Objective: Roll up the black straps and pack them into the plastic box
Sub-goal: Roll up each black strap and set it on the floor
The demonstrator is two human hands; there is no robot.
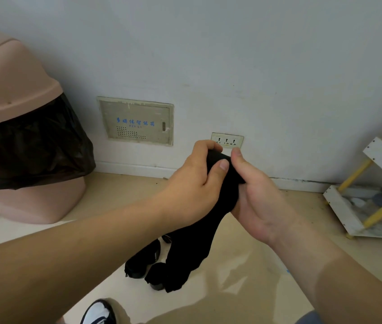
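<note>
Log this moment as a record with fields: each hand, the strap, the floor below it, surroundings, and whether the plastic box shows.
left hand: grips the rolled top of the black strap, thumb on the roll
right hand: holds the roll from the other side
black strap: top end rolled, the rest hangs toward the floor
floor: dark items lie below the strap, kind unclear
surroundings: pink bin at left, white rack at right
plastic box: not in view

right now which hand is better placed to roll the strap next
Left, probably: the left hand grips the strap at its rolled top, thumb on the roll; the right hand holds it just below, steadying the tail.
</note>
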